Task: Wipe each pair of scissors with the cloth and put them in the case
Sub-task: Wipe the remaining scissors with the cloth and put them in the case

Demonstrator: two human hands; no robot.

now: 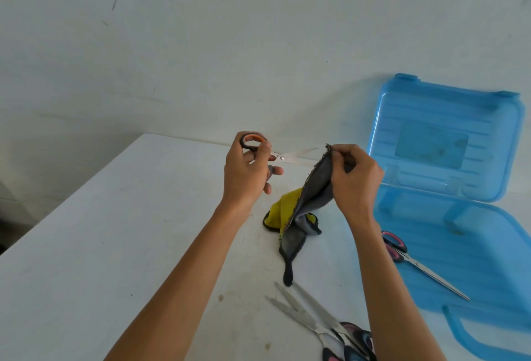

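Head view: left hand point(247, 171) grips the orange-handled scissors point(290, 156) by the loops, blades pointing toward the cloth point(311, 188) pinched in the right hand point(356, 182). Suggest wrapping cloth over the blades and drawing pivot to tip, fingers behind the edge. One pink-handled pair point(416, 263) lies in the open case point(474, 234).

The left half of the white tabletop point(100, 245), up to its far-left corner, is lying open for passage. Along the right edge, the open translucent blue plastic case point(488, 245) is blocking the way, its lid standing upright. Two steel scissors with dark handles point(316, 326) are crowding the near edge, and the grey-and-yellow cloth point(316, 185) is hanging down mid-tabletop.
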